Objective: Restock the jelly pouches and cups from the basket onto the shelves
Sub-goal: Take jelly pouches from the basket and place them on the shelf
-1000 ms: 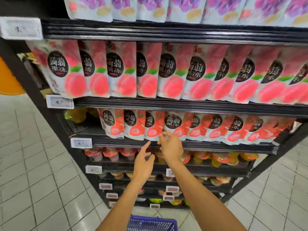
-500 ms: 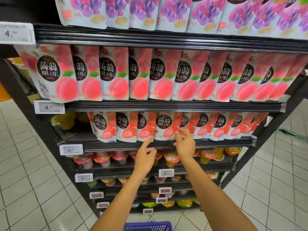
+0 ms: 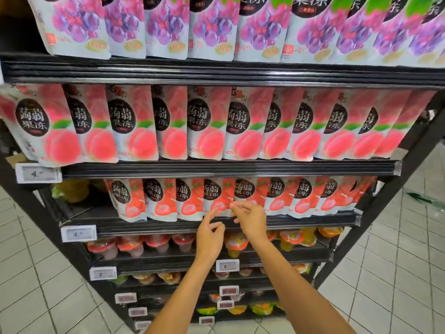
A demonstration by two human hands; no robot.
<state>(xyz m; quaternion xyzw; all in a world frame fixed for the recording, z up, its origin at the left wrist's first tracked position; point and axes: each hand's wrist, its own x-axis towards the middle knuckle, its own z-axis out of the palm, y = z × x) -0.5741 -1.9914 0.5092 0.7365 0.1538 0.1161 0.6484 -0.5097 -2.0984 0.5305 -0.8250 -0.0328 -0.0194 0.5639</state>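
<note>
Mid-frame, the right hand (image 3: 251, 220) is touching a red pouch (image 3: 216, 197) with loose, open fingers (image 3: 237, 206); the left hand (image 3: 209, 239) is hovering just below, half-curled, empty

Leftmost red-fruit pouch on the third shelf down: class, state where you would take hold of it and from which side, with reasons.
The pouch stands nearly upright, with bare shelf to its left and neighbouring pouches crowding its right. So probably pinch its upper left edge, coming from the left.

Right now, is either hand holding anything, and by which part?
Nothing held. Left hand and right hand hover open in front of the red pouches; no grip on any.
</note>
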